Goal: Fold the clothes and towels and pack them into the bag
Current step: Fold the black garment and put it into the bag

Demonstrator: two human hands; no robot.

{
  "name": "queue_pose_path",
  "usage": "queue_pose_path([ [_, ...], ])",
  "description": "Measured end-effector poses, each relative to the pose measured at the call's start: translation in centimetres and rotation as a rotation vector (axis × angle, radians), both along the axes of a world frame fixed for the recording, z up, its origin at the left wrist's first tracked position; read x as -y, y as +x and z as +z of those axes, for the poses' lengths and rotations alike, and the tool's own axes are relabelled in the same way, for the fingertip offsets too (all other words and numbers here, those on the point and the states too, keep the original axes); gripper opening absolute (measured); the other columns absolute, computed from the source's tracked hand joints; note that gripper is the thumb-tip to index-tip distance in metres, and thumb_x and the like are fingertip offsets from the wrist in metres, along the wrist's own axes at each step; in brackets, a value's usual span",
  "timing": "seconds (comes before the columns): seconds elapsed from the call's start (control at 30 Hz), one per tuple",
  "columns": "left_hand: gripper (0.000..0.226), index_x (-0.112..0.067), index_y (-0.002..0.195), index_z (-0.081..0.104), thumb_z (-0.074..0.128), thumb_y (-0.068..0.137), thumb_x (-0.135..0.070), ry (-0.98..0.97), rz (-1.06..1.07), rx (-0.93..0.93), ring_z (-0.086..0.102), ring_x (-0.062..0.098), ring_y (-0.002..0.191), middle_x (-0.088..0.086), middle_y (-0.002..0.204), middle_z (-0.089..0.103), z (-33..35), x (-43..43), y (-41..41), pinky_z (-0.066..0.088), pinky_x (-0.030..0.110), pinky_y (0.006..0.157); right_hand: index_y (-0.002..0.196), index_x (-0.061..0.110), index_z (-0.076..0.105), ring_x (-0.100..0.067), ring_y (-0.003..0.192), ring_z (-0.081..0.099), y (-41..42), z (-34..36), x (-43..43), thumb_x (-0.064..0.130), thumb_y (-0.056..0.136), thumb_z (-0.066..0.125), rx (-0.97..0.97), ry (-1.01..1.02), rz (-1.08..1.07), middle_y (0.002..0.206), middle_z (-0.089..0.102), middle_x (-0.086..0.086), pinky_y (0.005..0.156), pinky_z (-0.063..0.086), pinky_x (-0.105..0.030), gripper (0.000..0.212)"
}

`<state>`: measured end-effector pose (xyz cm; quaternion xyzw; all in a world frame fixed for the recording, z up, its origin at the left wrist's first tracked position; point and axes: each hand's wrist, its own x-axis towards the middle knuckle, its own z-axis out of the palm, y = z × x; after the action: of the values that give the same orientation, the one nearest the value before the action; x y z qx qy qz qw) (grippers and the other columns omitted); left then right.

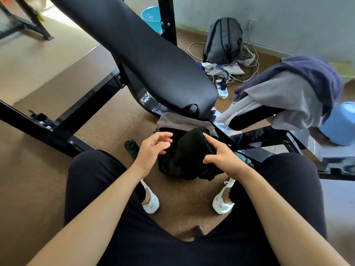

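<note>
Lettering (288, 145) on black frame (259, 136) beside bag (172, 120) is illegible.

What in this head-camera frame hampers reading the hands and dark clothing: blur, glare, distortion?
Head view: wide-angle distortion bows the bench pad and the edges of the scene; light glares off the glossy frame bar; the black garment shows almost no fold detail; the left hand has slightly smeared fingertips, while the right hand looks sharper.
</note>
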<state>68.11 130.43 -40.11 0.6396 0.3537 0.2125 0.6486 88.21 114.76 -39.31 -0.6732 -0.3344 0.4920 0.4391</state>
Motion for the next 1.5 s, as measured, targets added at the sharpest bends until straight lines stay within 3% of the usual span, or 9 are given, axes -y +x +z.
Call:
queue_pose_path([
  [0.13,0.068,-0.031,0.138,0.057,0.076,0.075,-0.047,0.017,-0.200,-0.010,0.057,0.010,0.130,-0.005,0.136,0.066,-0.5,-0.9,-0.6,0.043,0.035,0.114,0.142,0.029,0.053,-0.025,0.112,0.069,0.0,2.4,1.1,-0.007,0.068,0.060,-0.292,0.027,0.160,0.124,0.071,-0.006,0.083,0.058,-0.034,0.083],
  [0.3,0.088,-0.014,0.125,0.064,0.089,0.057,-0.065,-0.240,-0.463,-0.091,0.069,0.015,0.111,0.000,0.118,0.074,-0.5,-0.3,-0.8,0.052,0.029,0.093,0.120,0.016,0.067,-0.024,0.088,0.072,0.9,2.7,1.2,-0.010,0.063,0.051,-0.493,0.079,0.043,0.100,0.072,-0.012,0.069,0.060,-0.031,0.065],
  [0.57,0.055,-0.007,0.116,0.072,0.091,0.064,-0.017,-0.331,-0.538,-0.327,0.070,0.033,0.113,0.017,0.119,0.074,-1.3,-1.0,-1.2,0.050,0.050,0.108,0.126,0.019,0.067,-0.026,0.096,0.067,2.3,1.4,1.2,-0.017,0.070,0.038,-0.414,0.053,-0.146,0.100,0.073,-0.010,0.077,0.055,-0.032,0.072],
  [0.8,0.060,-0.007,0.131,0.068,0.074,0.073,-0.021,-0.727,-0.276,0.199,0.061,0.030,0.128,0.015,0.139,0.063,-0.5,-1.3,-1.4,0.047,0.037,0.106,0.117,0.017,0.071,-0.032,0.102,0.065,2.6,1.7,1.4,-0.012,0.069,0.036,-0.651,0.151,-0.333,0.112,0.069,-0.015,0.088,0.047,-0.041,0.066],
  [0.9,0.056,-0.011,0.129,0.070,0.068,0.081,-0.042,-0.902,-0.112,0.284,0.061,0.029,0.125,0.012,0.139,0.063,-0.1,-0.6,-1.0,0.040,0.040,0.112,0.119,0.020,0.070,-0.027,0.097,0.067,2.2,1.2,1.1,-0.015,0.070,0.034,-0.560,0.115,-0.357,0.109,0.070,-0.010,0.078,0.051,-0.035,0.070],
  [1.0,0.081,-0.017,0.130,0.068,0.087,0.063,-0.059,-0.856,-0.013,0.081,0.062,0.029,0.125,0.009,0.132,0.070,-1.7,-0.4,-0.4,0.040,0.047,0.114,0.139,0.027,0.058,-0.026,0.108,0.064,2.0,0.8,0.8,-0.011,0.061,0.041,-0.427,0.086,-0.314,0.121,0.068,-0.004,0.079,0.052,-0.035,0.088],
  [1.13,0.097,-0.027,0.136,0.065,0.103,0.048,-0.043,-0.681,-0.054,-0.127,0.059,0.024,0.130,-0.001,0.135,0.069,-4.1,-0.2,0.3,0.038,0.049,0.117,0.147,0.039,0.049,-0.014,0.129,0.058,1.8,0.6,1.0,-0.012,0.061,0.046,-0.246,0.070,-0.252,0.138,0.064,0.012,0.105,0.046,-0.037,0.100],
  [1.27,0.105,-0.027,0.136,0.064,0.103,0.040,-0.044,-0.475,-0.022,-0.202,0.061,0.022,0.127,-0.004,0.135,0.068,-8.4,-1.4,0.1,0.044,0.049,0.113,0.155,0.035,0.037,-0.006,0.101,0.064,1.0,0.7,1.1,-0.018,0.076,0.047,0.065,-0.001,-0.190,0.120,0.069,0.024,0.087,0.049,-0.026,0.096],
  [1.5,0.083,-0.029,0.142,0.053,0.088,0.069,-0.010,-0.337,-0.082,-0.042,0.056,0.017,0.133,-0.004,0.140,0.063,-2.1,1.9,1.9,0.045,0.037,0.110,0.159,0.037,0.017,-0.004,0.150,0.027,-2.8,0.3,0.3,-0.004,0.080,0.056,0.463,0.133,0.003,0.158,0.030,0.014,0.122,0.024,-0.021,0.097],
])
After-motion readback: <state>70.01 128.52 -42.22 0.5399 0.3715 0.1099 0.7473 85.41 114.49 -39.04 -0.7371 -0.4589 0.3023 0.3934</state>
